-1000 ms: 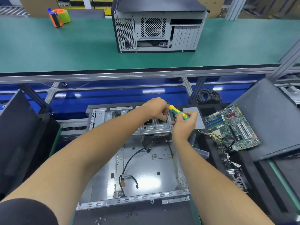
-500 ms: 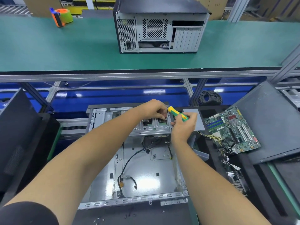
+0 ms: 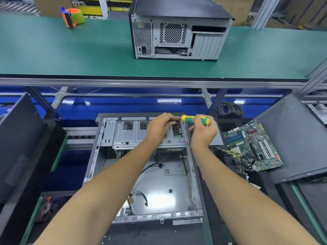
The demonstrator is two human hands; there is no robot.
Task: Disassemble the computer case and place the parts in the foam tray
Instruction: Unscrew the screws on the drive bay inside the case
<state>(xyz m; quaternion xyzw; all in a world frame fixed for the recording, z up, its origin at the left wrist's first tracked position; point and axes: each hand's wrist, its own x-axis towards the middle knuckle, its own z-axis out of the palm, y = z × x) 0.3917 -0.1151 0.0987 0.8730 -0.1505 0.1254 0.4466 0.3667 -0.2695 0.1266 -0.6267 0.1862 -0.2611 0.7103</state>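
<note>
An opened metal computer case (image 3: 159,193) lies flat before me with loose black cables on its floor. Across its far end runs a silver drive cage (image 3: 123,137). My right hand (image 3: 203,133) grips a yellow-and-green screwdriver (image 3: 196,119), held nearly level with its tip pointing left at the cage's far right corner. My left hand (image 3: 161,126) rests on the cage with its fingers curled at the screwdriver's tip; what they hold is hidden. A removed green motherboard (image 3: 253,147) lies in the black foam tray (image 3: 219,206) to the right.
A second closed computer case (image 3: 178,34) stands on the green bench (image 3: 70,55) behind, near an orange-and-green tape dispenser (image 3: 72,16). Dark side panels lean at the left (image 3: 19,149) and right (image 3: 293,138). A coiled black cable (image 3: 228,108) lies beyond the tray.
The screwdriver has swung from a slant to nearly level, and my right hand has shifted slightly right. My left hand stays at the cage's far corner.
</note>
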